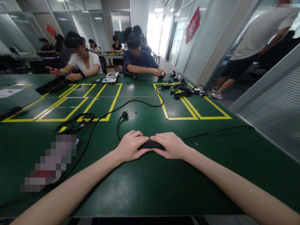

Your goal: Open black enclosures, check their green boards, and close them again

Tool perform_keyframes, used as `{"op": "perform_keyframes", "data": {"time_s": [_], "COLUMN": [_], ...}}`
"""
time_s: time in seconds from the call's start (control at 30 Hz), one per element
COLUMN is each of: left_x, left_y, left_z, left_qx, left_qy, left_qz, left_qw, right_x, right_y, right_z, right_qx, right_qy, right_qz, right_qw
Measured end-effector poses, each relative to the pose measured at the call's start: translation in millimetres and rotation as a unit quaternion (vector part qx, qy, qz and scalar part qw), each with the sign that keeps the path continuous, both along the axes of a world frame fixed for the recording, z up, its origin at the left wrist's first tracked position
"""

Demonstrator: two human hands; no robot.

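Observation:
Both my hands rest side by side on the green table (150, 187), closed over a small black device (150, 144) that looks like a power adapter. My left hand (130, 144) covers its left end with curled fingers. My right hand (170, 145) grips its right end the same way. Only the device's near edge shows between my thumbs. A black cable runs from under my left hand to a plug (124, 115) lying just beyond, and another thin cable (215, 131) leads off to the right.
A coil of black cable (75, 122) lies at left, with a blurred-out object (50, 162) near it. Yellow tape boxes (192, 106) mark the table. More black adapters and cords (185, 89) sit far right. Two people sit opposite; another stands at right.

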State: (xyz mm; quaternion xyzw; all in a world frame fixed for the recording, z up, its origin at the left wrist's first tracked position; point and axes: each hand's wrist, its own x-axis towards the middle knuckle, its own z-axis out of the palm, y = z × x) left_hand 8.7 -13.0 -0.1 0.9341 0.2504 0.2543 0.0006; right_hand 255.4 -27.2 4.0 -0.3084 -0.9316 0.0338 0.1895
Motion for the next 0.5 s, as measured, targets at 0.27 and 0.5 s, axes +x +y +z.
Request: {"op": "perform_keyframes", "data": {"time_s": [0.27,0.5], "left_x": [0,3], "left_y": [-1,-2], "left_z": [2.7,13.3], "left_qx": [-0.069,-0.32], "left_qy": [-0.025,-0.053], "left_qz": [0.02,0.054], "left_qw": [0.997,0.944], "right_x": [9,9], "right_y": [4,4], "right_z": [-3.6,-6.4], "right_qx": [0.045,0.177], "right_qy": [-0.014,-0.046], "right_qz": [0.031,0.035], "right_qw": [0.998,0.982]}}
